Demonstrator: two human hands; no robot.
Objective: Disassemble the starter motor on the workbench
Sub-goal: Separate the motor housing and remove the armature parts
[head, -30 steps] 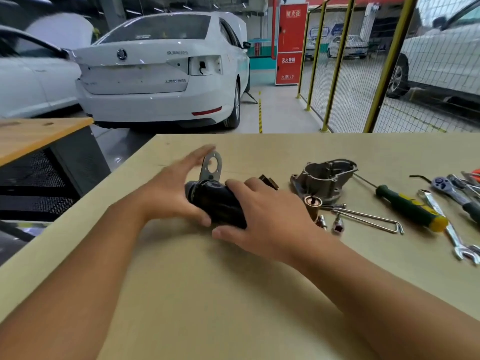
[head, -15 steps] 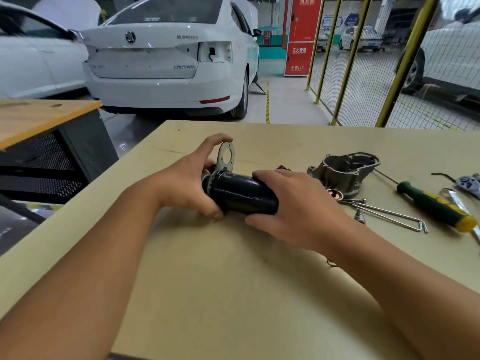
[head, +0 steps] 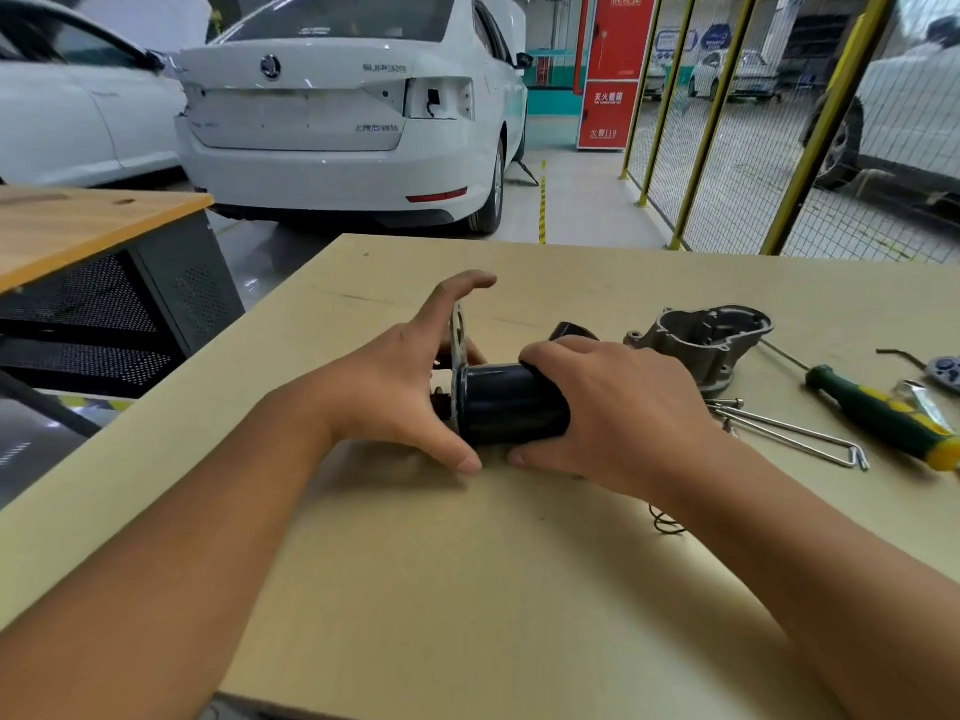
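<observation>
The starter motor's black cylindrical body (head: 506,405) lies on its side in the middle of the workbench (head: 467,589). A thin metal end plate (head: 458,335) stands at its left end. My right hand (head: 613,413) grips the black body from the right. My left hand (head: 400,381) holds the left end, thumb under the body and forefinger stretched up over the plate's top. The detached grey aluminium nose housing (head: 701,343) rests on the bench just right of my right hand.
Two long through-bolts (head: 789,433) lie right of the hands, beside a green-and-yellow screwdriver (head: 883,415) and a ratchet wrench (head: 943,368) at the right edge. A small wire clip (head: 667,522) sits by my right wrist. Another bench (head: 78,226) stands left; cars and fencing lie beyond.
The motor body has turned so the end plate now faces edge-on, and my right hand has wrapped further round it. The head view has shifted, moving everything rightward.
</observation>
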